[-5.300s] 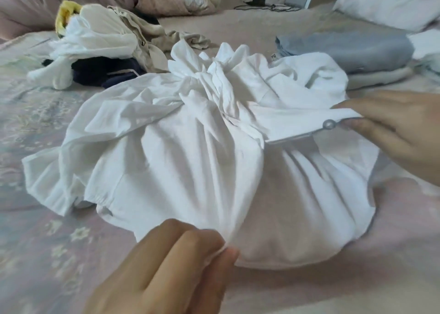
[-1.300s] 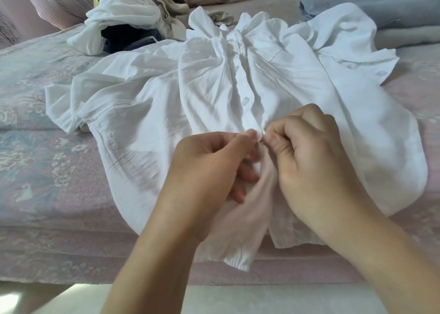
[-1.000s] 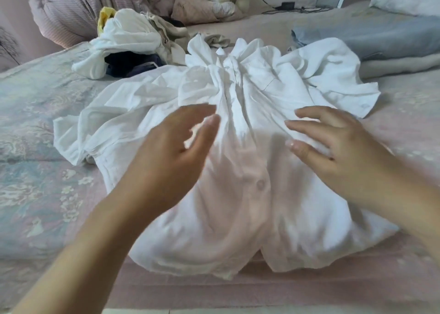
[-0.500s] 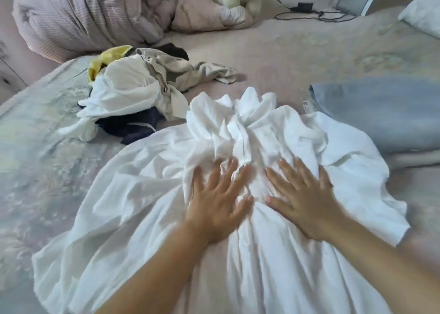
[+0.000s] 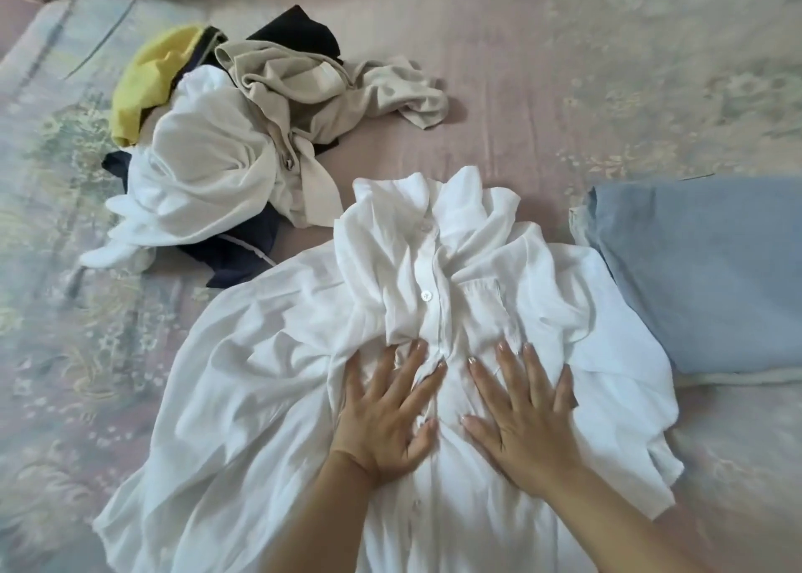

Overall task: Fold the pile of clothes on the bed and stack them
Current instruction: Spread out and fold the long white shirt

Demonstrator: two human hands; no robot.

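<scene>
Both palms down flat: the left hand (image 5: 386, 416) and right hand (image 5: 527, 412) press, fingers spread straight, either side of the button placket on the crumpled white button-up shirt (image 5: 269, 381), spread front-up on the pink floral bedspread (image 5: 564, 73). The unfolded clothes pile (image 5: 234, 138) lies beyond-left; folded blue garment (image 5: 711, 277) right.

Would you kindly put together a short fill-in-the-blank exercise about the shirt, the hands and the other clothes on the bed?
1. Both hands, left hand and right hand, press flat on the ____ shirt.
2. The shirt's collar points ____ from the person.
3. The folded blue garment lies to the ____ of the shirt.
4. The unfolded pile includes a ____ garment at its far left edge.

Missing words: white; away; right; yellow
</scene>
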